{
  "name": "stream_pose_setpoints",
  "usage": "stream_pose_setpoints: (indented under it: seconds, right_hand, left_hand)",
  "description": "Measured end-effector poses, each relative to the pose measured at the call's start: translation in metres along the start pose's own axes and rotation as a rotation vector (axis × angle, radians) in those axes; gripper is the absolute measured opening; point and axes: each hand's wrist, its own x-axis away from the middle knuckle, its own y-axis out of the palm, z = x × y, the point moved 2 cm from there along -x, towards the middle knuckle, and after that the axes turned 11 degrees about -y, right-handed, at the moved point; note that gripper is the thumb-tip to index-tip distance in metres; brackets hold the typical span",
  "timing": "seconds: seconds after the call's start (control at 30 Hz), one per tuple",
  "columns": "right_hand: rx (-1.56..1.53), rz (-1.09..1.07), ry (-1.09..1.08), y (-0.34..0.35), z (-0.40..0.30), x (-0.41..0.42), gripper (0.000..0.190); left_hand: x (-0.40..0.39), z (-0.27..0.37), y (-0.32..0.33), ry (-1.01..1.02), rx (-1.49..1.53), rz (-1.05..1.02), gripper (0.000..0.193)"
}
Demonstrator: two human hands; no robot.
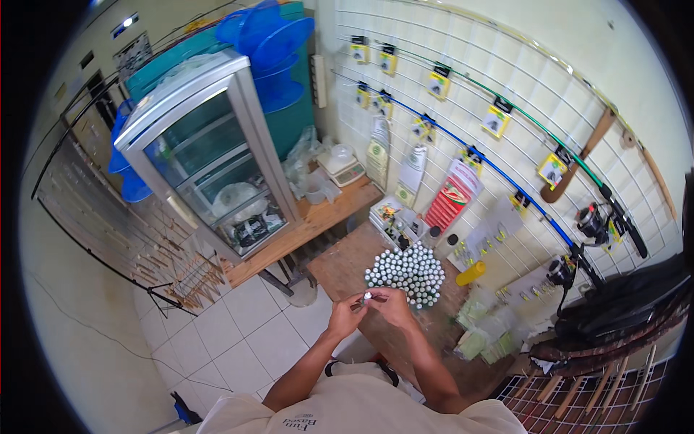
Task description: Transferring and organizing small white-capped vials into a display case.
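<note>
Just above the table's near left edge, my left hand (345,319) and my right hand (391,307) meet around one small white-capped bottle (368,296). Fingertips of both hands touch it from either side, and its lower part is hidden behind them. Beyond my right hand, a dense cluster of similar small bottles (405,271) stands upright on the brown wooden table (339,266). Their caps look white or silvery. A yellow bottle (470,273) is to the right of the cluster, and two dark-capped bottles (445,245) are behind it.
A white compartment box (398,223) holds small items at the table's back. Green-and-white plastic packets (488,331) lie to the right. A glass-door cabinet (211,157) and a digital scale (341,167) rest on a wooden bench (320,217). Fishing rods (501,173) hang on the wire wall grid.
</note>
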Motion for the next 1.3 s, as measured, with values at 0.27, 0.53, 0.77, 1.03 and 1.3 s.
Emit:
stream_pose_setpoints:
  seconds: [0.27,0.53,0.77,1.03,1.3]
  right_hand:
    - [-0.101,-0.123,-0.142,0.095,-0.060,-0.050,0.028]
    - [-0.103,-0.274,-0.376,0.201,-0.102,-0.113,0.033]
    - [-0.232,-0.144,-0.453,0.293,-0.171,-0.178,0.028]
    - [0.020,0.126,-0.825,0.367,-0.244,-0.242,0.039]
    - [-0.016,0.247,-0.806,0.377,-0.240,-0.257,0.022]
  left_hand:
    - [0.010,-0.006,-0.111,0.055,-0.041,0.206,0.032]
    - [0.029,-0.014,-0.218,0.094,0.023,0.483,0.031]
    - [0.043,-0.018,-0.295,0.094,0.088,0.724,0.034]
    - [0.058,-0.003,-0.326,0.129,0.113,0.849,0.030]
    - [0.068,0.001,-0.327,0.094,0.128,0.872,0.030]
